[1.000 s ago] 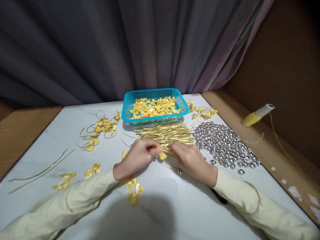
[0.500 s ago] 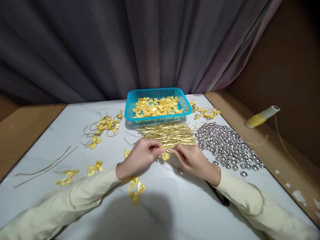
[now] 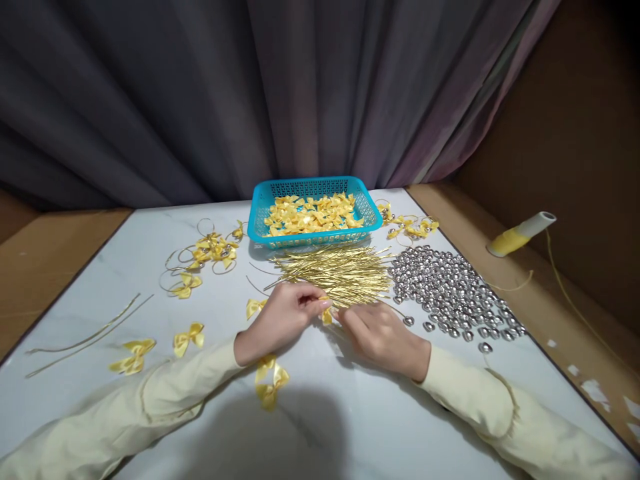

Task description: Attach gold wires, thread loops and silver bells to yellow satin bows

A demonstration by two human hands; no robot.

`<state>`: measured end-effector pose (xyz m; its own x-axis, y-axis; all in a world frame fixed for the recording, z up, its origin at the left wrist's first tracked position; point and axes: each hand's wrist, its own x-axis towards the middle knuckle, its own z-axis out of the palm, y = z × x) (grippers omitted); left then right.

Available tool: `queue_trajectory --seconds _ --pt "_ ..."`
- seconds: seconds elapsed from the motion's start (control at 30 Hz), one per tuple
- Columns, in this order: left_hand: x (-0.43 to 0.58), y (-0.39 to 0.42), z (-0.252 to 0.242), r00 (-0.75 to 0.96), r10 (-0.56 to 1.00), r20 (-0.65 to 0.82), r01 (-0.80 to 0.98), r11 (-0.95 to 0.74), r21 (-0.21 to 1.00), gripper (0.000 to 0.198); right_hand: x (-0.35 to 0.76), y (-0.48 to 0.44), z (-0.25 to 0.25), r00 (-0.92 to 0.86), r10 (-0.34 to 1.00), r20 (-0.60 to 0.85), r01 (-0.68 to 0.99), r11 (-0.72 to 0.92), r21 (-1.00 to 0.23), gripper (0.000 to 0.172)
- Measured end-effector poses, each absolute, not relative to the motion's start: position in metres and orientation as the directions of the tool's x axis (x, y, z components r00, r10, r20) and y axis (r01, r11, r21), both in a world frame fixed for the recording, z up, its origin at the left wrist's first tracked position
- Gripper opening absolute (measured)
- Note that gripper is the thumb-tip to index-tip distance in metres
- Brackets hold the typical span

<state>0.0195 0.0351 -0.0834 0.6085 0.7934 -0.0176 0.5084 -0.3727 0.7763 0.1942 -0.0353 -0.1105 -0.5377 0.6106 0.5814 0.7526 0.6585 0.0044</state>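
A few loose bows point(image 3: 189, 335) lie on the white surface point(image 3: 125, 267). The left hand point(image 3: 280, 321) has its grip pinched tight on a small yellow bow point(image 3: 327, 315), just in front of the gold wire pile point(image 3: 335, 272). Fingertips hide most of the bow, so its axis is unclear. The right hand point(image 3: 383, 331) has its grip closed on the bow's other side; a thin wire point(image 3: 395, 311) runs rightward from there to a silver bell point(image 3: 409, 321).

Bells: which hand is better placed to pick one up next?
Right, probably. The right hand lies beside the bells, with one stray bell close to its knuckles. The left hand is farther off, beyond the right, and pinches the bow.
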Motion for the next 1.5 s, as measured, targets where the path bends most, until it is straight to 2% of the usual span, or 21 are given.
queue_trajectory --seconds 0.13,0.3,0.53,0.7,0.8,1.03,1.23,1.5 --pt "0.020 0.036 -0.080 0.618 0.786 -0.003 0.492 -0.384 0.781 0.024 0.196 -0.032 -0.114 -0.487 0.643 0.592 0.768 0.638 -0.062 0.024" --pt "0.021 0.038 -0.072 0.620 0.775 0.125 0.441 -0.475 0.762 0.021 0.198 -0.027 -0.119 -0.353 0.711 0.609 0.786 0.578 -0.219 0.025" --pt "0.019 0.037 -0.075 0.592 0.802 0.075 0.474 -0.422 0.773 0.024 0.200 -0.025 -0.118 -0.341 0.754 0.562 0.796 0.549 -0.254 0.027" --pt "0.019 0.038 -0.075 0.605 0.774 0.187 0.468 -0.536 0.703 0.019 0.200 -0.023 -0.119 -0.292 0.802 0.521 0.784 0.513 -0.349 0.026" --pt "0.020 0.038 -0.077 0.595 0.784 0.178 0.476 -0.522 0.708 0.019 0.199 -0.023 -0.120 -0.264 0.822 0.504 0.777 0.491 -0.394 0.026" --pt "0.019 0.039 -0.081 0.566 0.823 0.039 0.459 -0.354 0.815 0.023 0.200 -0.024 -0.117 -0.351 0.815 0.461 0.817 0.507 -0.273 0.025" --pt "0.020 0.039 -0.082 0.527 0.850 0.002 0.505 -0.315 0.804 0.025 0.202 -0.024 -0.119 -0.453 0.795 0.404 0.816 0.552 -0.173 0.012" --pt "0.024 0.035 -0.081 0.483 0.875 -0.006 0.494 -0.267 0.828 0.024 0.198 -0.026 -0.119 -0.493 0.787 0.372 0.794 0.581 -0.177 0.014"
